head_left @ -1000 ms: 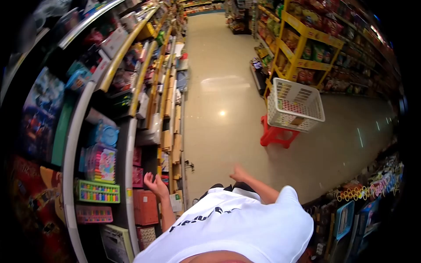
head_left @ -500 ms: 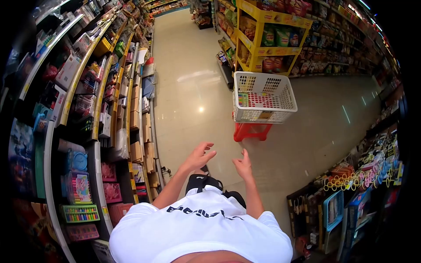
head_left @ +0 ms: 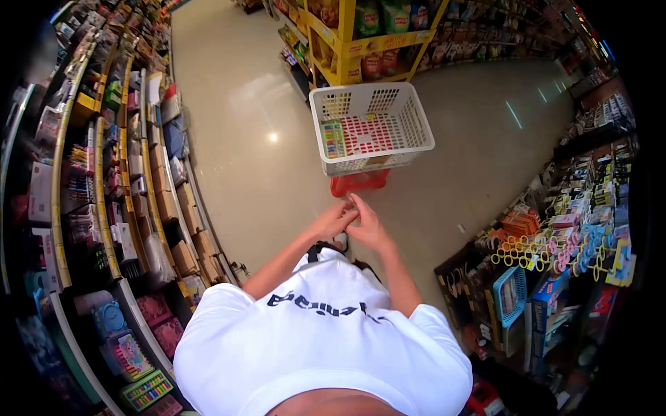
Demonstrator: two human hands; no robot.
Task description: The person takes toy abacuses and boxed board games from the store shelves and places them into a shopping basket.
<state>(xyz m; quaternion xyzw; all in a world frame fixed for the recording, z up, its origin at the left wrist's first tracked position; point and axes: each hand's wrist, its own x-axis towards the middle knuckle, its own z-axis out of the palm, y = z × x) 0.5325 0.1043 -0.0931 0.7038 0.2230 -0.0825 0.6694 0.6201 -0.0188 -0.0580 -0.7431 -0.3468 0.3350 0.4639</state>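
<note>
My left hand (head_left: 334, 222) and my right hand (head_left: 369, 227) meet in front of my body, touching at the fingers. The fingers are stretched out and loosely bent, with nothing visible held in them. Just beyond them stands a white plastic shopping basket (head_left: 374, 158) on a red stand (head_left: 359, 182). Inside the basket, at its left end, lies a flat pack of many-coloured sticks (head_left: 334, 139). A small yellowish item is on the basket's floor too, too small to name.
Shelves of stationery and boxes (head_left: 163, 201) line the left side. A yellow rack of snack bags (head_left: 361, 47) stands behind the basket. To the right are hanging goods on yellow rings (head_left: 531, 253) and a blue plastic basket (head_left: 510, 296). Shiny floor (head_left: 239, 163) runs along the aisle.
My hands came together from being apart with fingers spread. The view shifted, so the white basket appears nearer and further left, with more of its inside showing.
</note>
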